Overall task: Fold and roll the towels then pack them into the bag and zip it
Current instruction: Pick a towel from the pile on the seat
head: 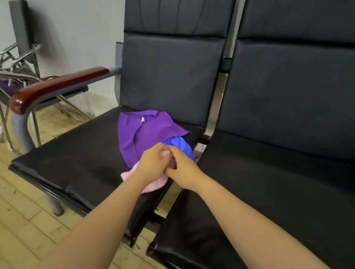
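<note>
Head view, centre: left hand and right hand pinch fluffy pink towel; small white tag on purple towel illegible.

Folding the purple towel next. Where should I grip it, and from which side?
Likely its two far corners, pinched from above: that edge of the purple towel lies flat and free near the backrest, while the near end overlaps the blue towel.

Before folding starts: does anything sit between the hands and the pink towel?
Nothing visible does. The left hand and right hand pinch the fluffy pink towel at the front edge of the black padded seat; the purple cloth and blue cloth lie beyond it.
</note>
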A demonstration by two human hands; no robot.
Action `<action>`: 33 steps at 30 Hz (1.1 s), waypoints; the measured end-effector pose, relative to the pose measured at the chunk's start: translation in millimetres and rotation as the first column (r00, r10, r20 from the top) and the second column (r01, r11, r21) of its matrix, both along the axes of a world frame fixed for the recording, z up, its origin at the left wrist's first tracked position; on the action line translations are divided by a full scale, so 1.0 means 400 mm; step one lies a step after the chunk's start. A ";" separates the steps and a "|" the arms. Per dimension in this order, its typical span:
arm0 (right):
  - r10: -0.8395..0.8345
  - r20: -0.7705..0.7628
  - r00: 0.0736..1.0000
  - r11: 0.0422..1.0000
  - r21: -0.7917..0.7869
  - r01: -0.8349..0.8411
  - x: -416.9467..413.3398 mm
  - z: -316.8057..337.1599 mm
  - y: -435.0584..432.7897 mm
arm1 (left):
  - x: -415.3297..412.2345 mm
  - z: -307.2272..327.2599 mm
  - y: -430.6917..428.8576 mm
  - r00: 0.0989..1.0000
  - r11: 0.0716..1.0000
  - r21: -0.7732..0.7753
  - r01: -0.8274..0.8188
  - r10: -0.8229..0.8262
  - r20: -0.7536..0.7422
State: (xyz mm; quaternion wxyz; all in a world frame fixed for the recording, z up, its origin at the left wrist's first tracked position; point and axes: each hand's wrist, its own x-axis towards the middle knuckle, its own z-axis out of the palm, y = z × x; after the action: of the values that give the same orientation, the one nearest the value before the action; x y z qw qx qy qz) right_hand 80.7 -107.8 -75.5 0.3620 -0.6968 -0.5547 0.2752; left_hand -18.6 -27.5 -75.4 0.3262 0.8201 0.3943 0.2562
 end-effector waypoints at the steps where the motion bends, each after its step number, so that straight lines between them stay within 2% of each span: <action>1: -0.028 -0.078 0.997 0.998 0.049 0.032 0.014 0.023 -0.019 | 0.015 0.036 -0.022 0.995 0.998 0.017 0.057 -0.059 0.076; 4: -0.178 -0.118 0.977 0.967 0.164 0.195 0.074 0.118 -0.102 | 0.055 0.132 -0.076 0.968 0.983 0.115 0.146 -0.165 0.189; 8: -0.276 0.079 0.958 0.942 0.220 0.253 0.182 0.234 -0.271 | 0.099 0.238 -0.145 0.944 0.987 0.150 0.065 -0.110 0.311; 10: -0.323 0.141 0.936 0.928 0.241 0.284 0.223 0.276 -0.368 | 0.129 0.255 -0.189 0.961 0.981 0.168 0.101 -0.140 0.239; 12: -0.388 0.171 0.906 0.899 0.288 0.331 0.257 0.307 -0.458 | 0.167 0.253 -0.246 0.971 0.945 0.294 0.141 -0.190 0.143; 14: -0.440 0.108 0.891 0.870 0.299 0.393 0.281 0.323 -0.545 | 0.199 0.248 -0.319 0.948 0.934 0.290 0.208 -0.265 0.176; 17: -0.509 0.017 0.860 0.816 0.328 0.476 0.306 0.320 -0.668 | 0.213 0.238 -0.426 0.878 0.903 0.146 0.404 -0.427 0.214; 21: -0.611 -0.107 0.784 0.722 0.331 0.608 0.335 0.273 -0.796 | 0.212 0.197 -0.508 0.795 0.795 -0.036 0.605 -0.606 -0.015; 24: -0.668 -0.158 0.728 0.683 0.260 0.683 0.350 0.209 -0.842 | 0.213 0.164 -0.527 0.764 0.785 -0.177 0.593 -0.619 -0.185; 27: -0.718 -0.259 0.646 0.615 0.198 0.763 0.362 0.146 -0.860 | 0.210 0.127 -0.521 0.795 0.790 -0.320 0.523 -0.587 -0.152; 29: -0.730 -0.336 0.596 0.573 0.175 0.801 0.377 0.125 -0.858 | 0.213 0.118 -0.512 0.844 0.821 -0.322 0.472 -0.526 -0.105; 32: -0.712 -0.530 0.460 0.463 0.137 0.876 0.407 0.125 -0.859 | 0.220 0.126 -0.497 0.914 0.906 -0.239 0.350 -0.386 -0.125; 33: -0.723 -0.521 0.453 0.454 0.136 0.881 0.419 0.124 -0.861 | 0.224 0.128 -0.494 0.931 0.925 -0.225 0.306 -0.340 -0.132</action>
State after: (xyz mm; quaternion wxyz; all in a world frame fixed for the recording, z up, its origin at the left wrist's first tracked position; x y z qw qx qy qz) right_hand 248.2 -452.3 -26.0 0.6814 -0.7197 -0.1053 0.0819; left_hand 70.9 -225.2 -24.2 0.4106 0.8555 0.3031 0.0872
